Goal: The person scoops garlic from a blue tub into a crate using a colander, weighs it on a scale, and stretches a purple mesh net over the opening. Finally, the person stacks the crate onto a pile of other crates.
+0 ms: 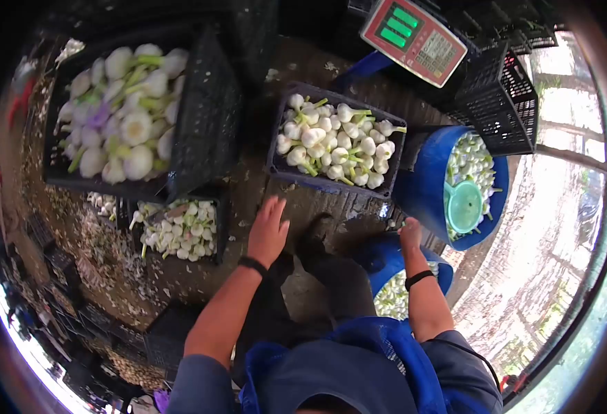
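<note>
My left hand [268,231] hangs over the floor below a dark crate of garlic bulbs [341,141], its fingers stretched out and holding nothing. Between two blue barrels is my right hand [410,234], its fingers curled closed. Something small and pale may show at its fingertips, but I cannot make it out. The upper blue barrel [424,172] is full of garlic, with a light green bowl [464,207] lying on top. Beneath my right forearm stands the other blue barrel [444,274], also with garlic in it, partly hidden by the arm.
A red scale display [414,41] with green digits stands at the top, beside an upright black crate [500,103]. On the left, a large black crate [207,117] holds garlic. Below it sits a lower crate of garlic [182,231]. Peelings litter the floor [103,262].
</note>
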The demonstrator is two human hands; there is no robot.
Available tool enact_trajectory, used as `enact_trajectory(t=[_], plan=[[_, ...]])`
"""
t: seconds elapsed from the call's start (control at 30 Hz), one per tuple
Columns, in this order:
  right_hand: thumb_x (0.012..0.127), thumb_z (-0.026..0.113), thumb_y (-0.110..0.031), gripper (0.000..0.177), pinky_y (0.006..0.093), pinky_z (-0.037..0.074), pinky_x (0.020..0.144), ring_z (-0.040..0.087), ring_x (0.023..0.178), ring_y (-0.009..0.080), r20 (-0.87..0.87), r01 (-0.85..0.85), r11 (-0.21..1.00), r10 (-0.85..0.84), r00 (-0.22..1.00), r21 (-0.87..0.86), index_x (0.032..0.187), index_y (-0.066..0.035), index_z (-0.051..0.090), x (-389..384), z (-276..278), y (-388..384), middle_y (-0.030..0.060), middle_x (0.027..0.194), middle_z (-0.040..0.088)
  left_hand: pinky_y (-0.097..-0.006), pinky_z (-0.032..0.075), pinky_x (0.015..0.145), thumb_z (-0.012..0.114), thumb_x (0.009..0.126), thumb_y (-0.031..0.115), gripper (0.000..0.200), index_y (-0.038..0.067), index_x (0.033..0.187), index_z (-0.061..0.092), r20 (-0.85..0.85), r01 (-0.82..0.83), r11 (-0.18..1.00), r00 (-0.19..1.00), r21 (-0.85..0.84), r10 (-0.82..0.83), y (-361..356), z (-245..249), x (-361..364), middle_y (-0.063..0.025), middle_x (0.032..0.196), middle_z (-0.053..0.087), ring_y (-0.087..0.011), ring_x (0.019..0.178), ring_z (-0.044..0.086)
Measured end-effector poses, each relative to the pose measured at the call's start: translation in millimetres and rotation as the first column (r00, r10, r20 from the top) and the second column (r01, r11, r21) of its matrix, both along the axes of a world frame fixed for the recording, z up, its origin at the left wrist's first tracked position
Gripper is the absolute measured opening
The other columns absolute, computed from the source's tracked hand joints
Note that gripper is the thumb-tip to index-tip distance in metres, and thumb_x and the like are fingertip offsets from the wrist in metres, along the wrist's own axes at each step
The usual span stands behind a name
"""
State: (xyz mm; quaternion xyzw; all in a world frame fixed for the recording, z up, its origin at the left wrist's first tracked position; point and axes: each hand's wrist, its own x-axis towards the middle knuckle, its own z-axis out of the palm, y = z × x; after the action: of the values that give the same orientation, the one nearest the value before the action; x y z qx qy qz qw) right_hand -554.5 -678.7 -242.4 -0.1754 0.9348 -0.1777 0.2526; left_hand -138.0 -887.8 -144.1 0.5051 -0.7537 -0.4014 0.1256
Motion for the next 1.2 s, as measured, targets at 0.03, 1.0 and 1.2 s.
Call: enact_trajectory(t=[0.03, 1.0, 1.2], plan=[[0.083, 0.054, -0.004, 0.034, 0.033, 0.051, 0.065, 0.065, 0.067, 0.0189, -0.053, -0.017, 1.0, 0.016, 0.998, -0.006, 0.117, -0.004, 0.061, -14.3, -28.7, -1.1, 0.0121, 0.081, 0.068, -0.0427, 0.043, 0.104, 0.066, 0.086, 0.01, 0.051, 0.007, 0.134, 0.05, 0.013, 0.044, 0.995, 0.999, -0.089, -0.043, -31.7, -10.6, -24.0, -0.0153, 0.141, 0.046, -0.0351, 0.129, 0.046], [0.101, 0.051, -0.027, 0.018, 0.0219, 0.025, 0.038, 0.034, 0.044, 0.0045, 0.716, 0.485, 0.861, -0.24, 0.655, -0.156, 0.09, -0.017, 0.061, -56.9, -143.6, -69.1, -0.008, 0.06, 0.043, -0.0494, 0.046, 0.096, 0.073, 0.08, 0.017, 0.052, 0.007, 0.127, 0.054, 0.39, 0.565, 0.725, 0.817, -0.393, -0.425, -194.5, -179.3, -288.5, -0.0167, 0.126, 0.054, -0.0423, 0.118, 0.052], [0.102, 0.05, -0.028, 0.026, 0.0241, 0.026, 0.037, 0.036, 0.042, 0.007, 0.67, 0.523, 0.82, -0.255, 0.697, -0.231, 0.081, -0.014, 0.06, -53.4, -167.4, -63.0, -0.005, 0.057, 0.045, -0.0497, 0.051, 0.09, 0.077, 0.074, 0.01, 0.044, 0.005, 0.114, 0.059, 0.361, 0.43, 0.817, 0.884, -0.383, -0.296, -188.4, -187.3, -299.4, -0.017, 0.122, 0.05, -0.0454, 0.105, 0.056]])
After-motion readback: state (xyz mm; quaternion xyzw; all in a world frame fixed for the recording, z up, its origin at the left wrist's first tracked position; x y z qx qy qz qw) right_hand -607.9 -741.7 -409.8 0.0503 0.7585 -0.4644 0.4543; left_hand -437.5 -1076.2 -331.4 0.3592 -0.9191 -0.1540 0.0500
